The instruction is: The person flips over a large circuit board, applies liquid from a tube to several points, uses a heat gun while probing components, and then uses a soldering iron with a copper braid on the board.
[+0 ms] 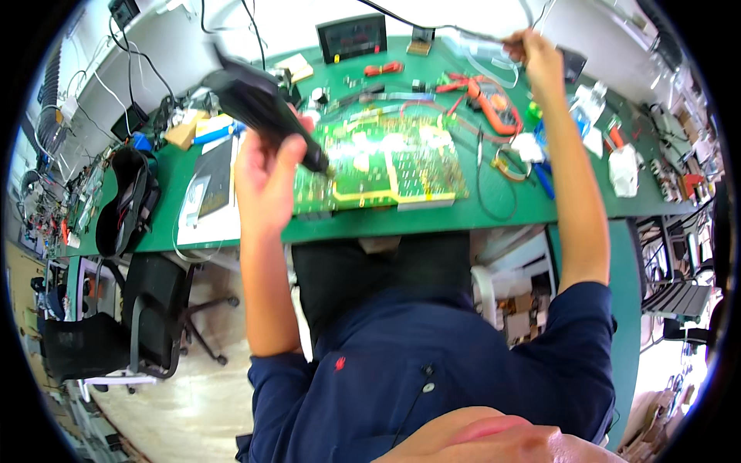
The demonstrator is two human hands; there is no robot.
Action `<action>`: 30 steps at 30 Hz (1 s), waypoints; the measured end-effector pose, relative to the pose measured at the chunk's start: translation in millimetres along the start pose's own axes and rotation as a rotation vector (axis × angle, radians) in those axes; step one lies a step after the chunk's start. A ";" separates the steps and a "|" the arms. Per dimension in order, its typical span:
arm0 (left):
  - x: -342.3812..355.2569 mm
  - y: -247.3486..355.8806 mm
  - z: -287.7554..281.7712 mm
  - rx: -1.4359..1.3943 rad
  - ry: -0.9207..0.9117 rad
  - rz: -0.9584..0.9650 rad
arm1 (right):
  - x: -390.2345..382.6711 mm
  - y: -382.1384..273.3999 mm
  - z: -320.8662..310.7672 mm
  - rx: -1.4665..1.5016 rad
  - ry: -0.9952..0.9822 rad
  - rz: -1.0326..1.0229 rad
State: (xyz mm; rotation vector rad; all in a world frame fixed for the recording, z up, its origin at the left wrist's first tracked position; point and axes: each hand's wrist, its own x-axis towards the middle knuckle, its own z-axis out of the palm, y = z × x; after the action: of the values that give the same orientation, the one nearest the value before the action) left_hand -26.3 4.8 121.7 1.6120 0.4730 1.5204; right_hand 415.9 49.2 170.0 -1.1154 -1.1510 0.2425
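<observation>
My left hand is wrapped round a black handheld power tool, blurred at its upper end. The tool slants down to the right, and its narrow tip is over the left part of a large green circuit board. Whether the tip touches the board I cannot tell. At the back right, my right hand is raised with its fingers closed on a black cable, which runs off to the upper left. The board lies flat near the table's front edge.
An orange multimeter with leads lies right of the board on the green table. Behind stands a black screen. Left are a dark flat panel on white sheets and a black open case. A black office chair stands left.
</observation>
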 end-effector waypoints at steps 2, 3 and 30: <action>5.2 -11.5 0.9 -0.163 0.095 0.004 | 9.3 6.4 -13.8 0.251 -0.116 0.120; 5.3 -21.7 9.2 -0.298 0.103 -0.006 | 16.1 -4.1 -27.6 0.394 -0.183 0.211; -41.6 -111.0 28.3 -0.396 0.115 0.006 | -141.3 51.6 -77.5 -1.026 -0.652 0.181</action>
State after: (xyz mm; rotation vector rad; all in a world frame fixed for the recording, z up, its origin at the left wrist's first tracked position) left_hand 22.6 27.3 12.4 1.2257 0.2105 1.6002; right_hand 434.8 -64.3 45.9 -2.1452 -1.8350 0.1483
